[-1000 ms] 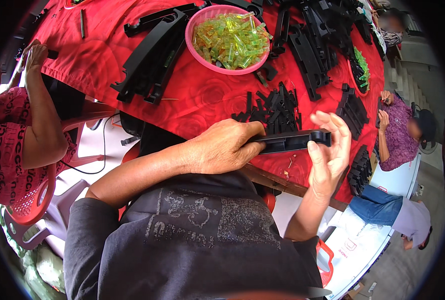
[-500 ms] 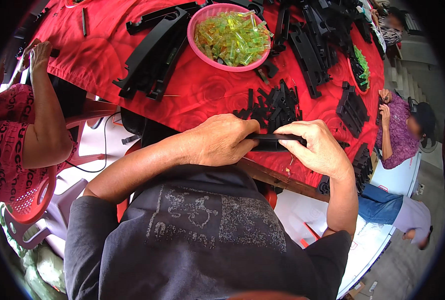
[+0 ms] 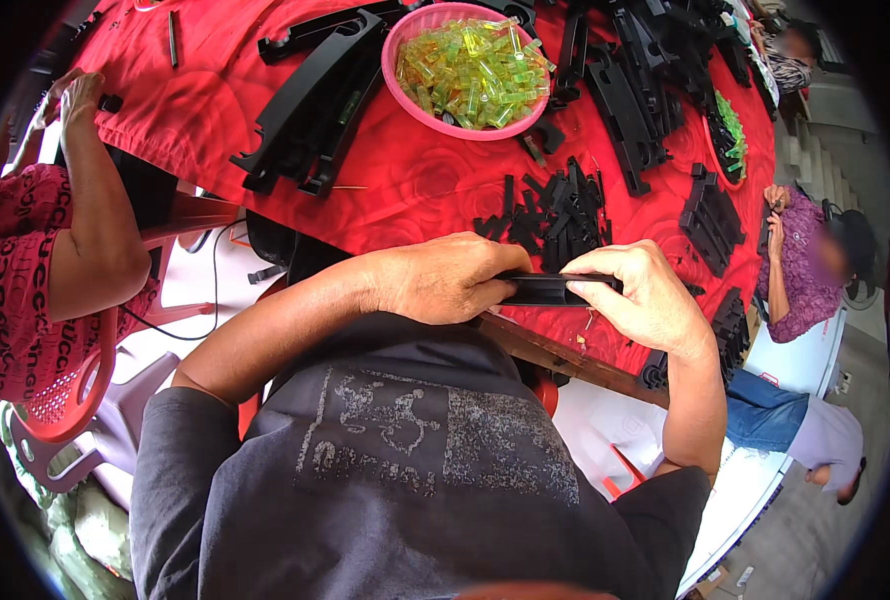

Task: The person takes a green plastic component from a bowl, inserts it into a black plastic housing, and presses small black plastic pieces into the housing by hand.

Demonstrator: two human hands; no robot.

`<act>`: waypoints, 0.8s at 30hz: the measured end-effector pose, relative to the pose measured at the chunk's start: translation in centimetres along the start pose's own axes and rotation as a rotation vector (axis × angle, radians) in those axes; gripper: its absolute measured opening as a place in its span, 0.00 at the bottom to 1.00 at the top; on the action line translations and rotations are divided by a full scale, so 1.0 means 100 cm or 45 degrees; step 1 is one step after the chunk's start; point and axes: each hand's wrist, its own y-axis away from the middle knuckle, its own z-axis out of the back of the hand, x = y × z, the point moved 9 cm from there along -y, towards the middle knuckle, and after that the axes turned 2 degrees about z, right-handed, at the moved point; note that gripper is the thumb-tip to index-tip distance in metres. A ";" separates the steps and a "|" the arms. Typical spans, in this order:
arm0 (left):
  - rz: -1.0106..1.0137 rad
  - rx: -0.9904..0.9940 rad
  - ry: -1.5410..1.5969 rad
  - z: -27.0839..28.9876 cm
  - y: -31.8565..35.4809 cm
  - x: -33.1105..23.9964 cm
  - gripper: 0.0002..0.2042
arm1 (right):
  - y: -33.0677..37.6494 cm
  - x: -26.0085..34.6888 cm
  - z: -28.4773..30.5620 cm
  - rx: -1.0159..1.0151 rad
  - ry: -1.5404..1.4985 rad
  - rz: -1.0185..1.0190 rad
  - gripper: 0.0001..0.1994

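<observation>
Near the table's front edge I hold a long black plastic channel piece (image 3: 541, 290) level between both hands. My left hand (image 3: 447, 278) is closed around its left end, thumb and fingers pinching it. At the other end my right hand (image 3: 653, 300) grips it, with the thumb along the near side and the fingers over the top. The hollow side of the piece partly faces me. Both its ends are hidden by my fingers. Just beyond lies a pile of small black strips (image 3: 573, 208) on the red tablecloth (image 3: 425, 190).
A pink basin (image 3: 393, 85) holds many yellow-green transparent pieces (image 3: 475, 75). Long black plastic mouldings (image 3: 315, 105) lie left of it, more black mouldings (image 3: 620, 120) to its right. A black block-like part (image 3: 711, 220) sits at right. Co-workers sit at left and right.
The black channel piece has rolled slightly in my hands, showing more of its hollow side. Both hands keep their grip. The whole view has shifted a little.
</observation>
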 end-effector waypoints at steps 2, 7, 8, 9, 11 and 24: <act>-0.015 -0.004 0.016 -0.001 0.000 -0.001 0.13 | -0.001 -0.003 -0.002 0.035 -0.024 -0.035 0.08; -0.040 0.014 0.091 -0.003 0.001 -0.001 0.13 | -0.001 -0.005 -0.003 0.020 -0.089 -0.072 0.08; -0.045 0.021 0.106 -0.004 0.001 -0.001 0.13 | 0.000 -0.008 -0.005 0.046 -0.096 -0.111 0.08; -0.050 0.029 0.121 -0.006 0.001 -0.001 0.13 | 0.000 -0.008 -0.005 0.049 -0.097 -0.111 0.08; -0.043 0.037 0.143 -0.007 0.001 -0.001 0.12 | 0.001 -0.009 -0.006 0.067 -0.167 -0.154 0.08; -0.063 -0.020 0.177 -0.016 -0.005 0.001 0.11 | 0.009 -0.006 -0.004 0.072 -0.123 -0.169 0.07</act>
